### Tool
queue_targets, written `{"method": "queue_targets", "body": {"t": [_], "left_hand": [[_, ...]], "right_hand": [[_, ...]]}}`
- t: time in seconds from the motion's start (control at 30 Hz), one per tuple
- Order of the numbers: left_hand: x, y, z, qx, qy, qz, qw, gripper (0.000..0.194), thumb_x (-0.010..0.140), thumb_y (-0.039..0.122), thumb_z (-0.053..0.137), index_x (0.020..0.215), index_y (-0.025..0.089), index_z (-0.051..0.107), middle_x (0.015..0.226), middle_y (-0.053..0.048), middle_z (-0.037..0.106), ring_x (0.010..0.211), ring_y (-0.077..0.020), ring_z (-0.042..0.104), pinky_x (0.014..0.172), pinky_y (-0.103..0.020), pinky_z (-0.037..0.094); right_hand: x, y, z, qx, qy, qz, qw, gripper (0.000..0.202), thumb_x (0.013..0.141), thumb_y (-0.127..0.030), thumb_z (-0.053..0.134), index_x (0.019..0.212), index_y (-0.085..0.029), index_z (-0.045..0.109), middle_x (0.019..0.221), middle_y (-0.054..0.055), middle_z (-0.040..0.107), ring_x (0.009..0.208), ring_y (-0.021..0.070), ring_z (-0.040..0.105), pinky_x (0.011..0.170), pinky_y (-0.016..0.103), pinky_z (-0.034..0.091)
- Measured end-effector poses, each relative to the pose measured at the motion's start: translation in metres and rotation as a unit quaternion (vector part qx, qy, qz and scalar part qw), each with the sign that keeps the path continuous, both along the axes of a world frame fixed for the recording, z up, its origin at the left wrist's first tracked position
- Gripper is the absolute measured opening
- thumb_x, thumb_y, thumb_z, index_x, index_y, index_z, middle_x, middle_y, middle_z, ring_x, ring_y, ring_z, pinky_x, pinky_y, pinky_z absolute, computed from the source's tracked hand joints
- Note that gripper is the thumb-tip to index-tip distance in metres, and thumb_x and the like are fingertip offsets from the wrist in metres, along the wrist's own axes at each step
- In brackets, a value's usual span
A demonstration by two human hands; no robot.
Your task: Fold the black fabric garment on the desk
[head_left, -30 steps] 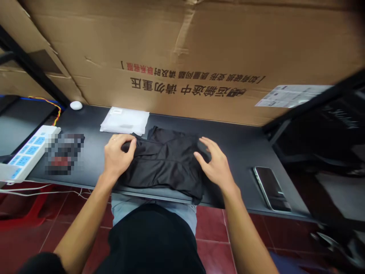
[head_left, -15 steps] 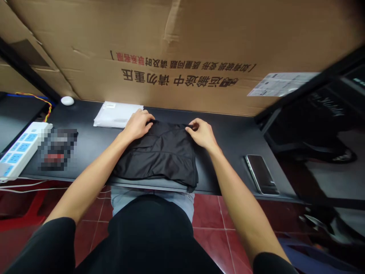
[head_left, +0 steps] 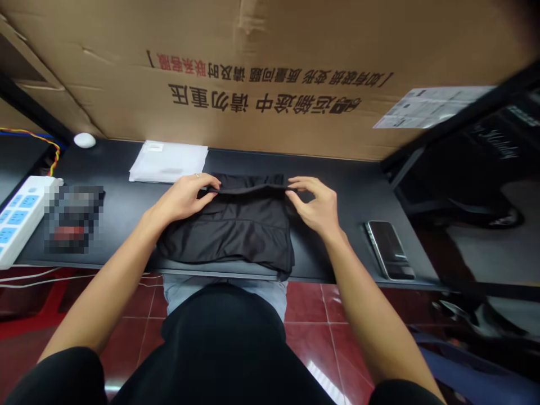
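Observation:
A black garment (head_left: 240, 230) lies folded on the dark tabletop, its lower part reaching the front edge. Near its far side, my left hand (head_left: 185, 197) pinches the left end of a raised fold between thumb and fingers. The right end of that same fold is pinched by my right hand (head_left: 314, 202). Between both hands the fold stretches nearly straight across, with a strip of black cloth lying flat behind it.
Behind stands a large cardboard box (head_left: 236, 129). White plastic packets (head_left: 169, 162) lie back left, near a white rounded object (head_left: 85, 140). A power strip (head_left: 25, 214) and a blurred-out item (head_left: 73, 219) are left, a phone (head_left: 390, 250) right.
Both hands have lifted the garment's far edge and drawn it slightly toward me, making a raised fold. The view has shifted a little.

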State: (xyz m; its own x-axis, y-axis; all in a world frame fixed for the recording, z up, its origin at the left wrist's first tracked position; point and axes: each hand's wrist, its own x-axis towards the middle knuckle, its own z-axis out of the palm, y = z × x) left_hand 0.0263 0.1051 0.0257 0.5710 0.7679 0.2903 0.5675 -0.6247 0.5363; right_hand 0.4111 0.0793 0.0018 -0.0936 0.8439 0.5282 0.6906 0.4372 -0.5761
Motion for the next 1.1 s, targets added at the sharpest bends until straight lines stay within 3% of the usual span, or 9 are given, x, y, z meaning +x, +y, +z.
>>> {"method": "queue_targets", "body": {"t": [0.13,0.3,0.5,0.67,0.77,0.93,1.1], "left_hand": [[-0.012,-0.01,-0.001,0.005,0.046,-0.035,0.998,0.023,0.103,0.028,0.058,0.121,0.023,0.07,0.142,-0.008,0.076,0.128,-0.025,0.074,0.113,-0.042,0.058],[-0.026,-0.02,-0.009,0.037,0.08,-0.073,0.993,0.023,0.107,0.028,0.054,0.12,0.024,0.072,0.145,-0.007,0.075,0.14,-0.0234,0.069,0.121,-0.043,0.055],[-0.027,-0.028,-0.004,0.045,0.091,-0.073,0.992,0.024,0.103,0.039,0.066,0.118,0.022,0.075,0.148,-0.011,0.073,0.142,-0.0274,0.067,0.123,-0.047,0.055],[-0.015,-0.029,-0.001,0.08,0.078,-0.089,0.99,0.021,0.108,0.031,0.061,0.116,0.024,0.079,0.13,-0.008,0.08,0.133,-0.026,0.071,0.12,-0.048,0.056],[-0.014,-0.034,-0.001,0.084,0.097,-0.107,0.986,0.023,0.108,0.029,0.06,0.119,0.024,0.08,0.129,-0.008,0.08,0.135,-0.0274,0.069,0.12,-0.049,0.056],[-0.035,-0.065,0.007,0.073,0.115,-0.107,0.985,0.035,0.105,0.035,0.068,0.139,0.027,0.073,0.151,-0.007,0.071,0.148,-0.0294,0.061,0.126,-0.052,0.053],[-0.073,-0.105,0.007,0.059,0.155,-0.113,0.98,0.052,0.098,0.039,0.078,0.148,0.031,0.069,0.159,-0.009,0.065,0.147,-0.0325,0.061,0.125,-0.053,0.054]], "right_hand": [[0.005,-0.021,0.005,0.002,-0.044,0.101,0.994,0.005,0.1,-0.032,0.073,0.1,-0.028,0.076,0.129,0.007,0.082,0.123,0.0304,0.077,0.112,0.053,0.062],[0.011,-0.036,0.0,-0.048,-0.116,0.201,0.971,0.004,0.103,-0.028,0.069,0.102,-0.027,0.072,0.145,0.009,0.075,0.139,0.0312,0.069,0.118,0.055,0.059],[0.009,-0.042,0.002,-0.077,-0.163,0.217,0.959,0.012,0.104,-0.038,0.073,0.106,-0.026,0.075,0.146,0.011,0.075,0.144,0.0342,0.066,0.121,0.06,0.057],[-0.002,-0.04,0.0,-0.049,-0.185,0.2,0.961,0.036,0.108,-0.029,0.065,0.143,-0.028,0.072,0.162,0.009,0.063,0.15,0.0324,0.061,0.126,0.059,0.052],[-0.006,-0.038,-0.003,-0.043,-0.214,0.219,0.951,0.033,0.108,-0.026,0.064,0.138,-0.028,0.077,0.158,0.008,0.067,0.151,0.033,0.06,0.128,0.06,0.051],[0.0,-0.058,0.012,-0.045,-0.191,0.223,0.955,0.037,0.106,-0.028,0.07,0.142,-0.026,0.074,0.16,0.009,0.065,0.152,0.0328,0.059,0.129,0.058,0.051],[0.007,-0.101,0.027,-0.096,-0.181,0.262,0.943,0.05,0.095,-0.045,0.086,0.141,-0.029,0.074,0.158,0.01,0.067,0.148,0.0358,0.063,0.128,0.06,0.052]]}}
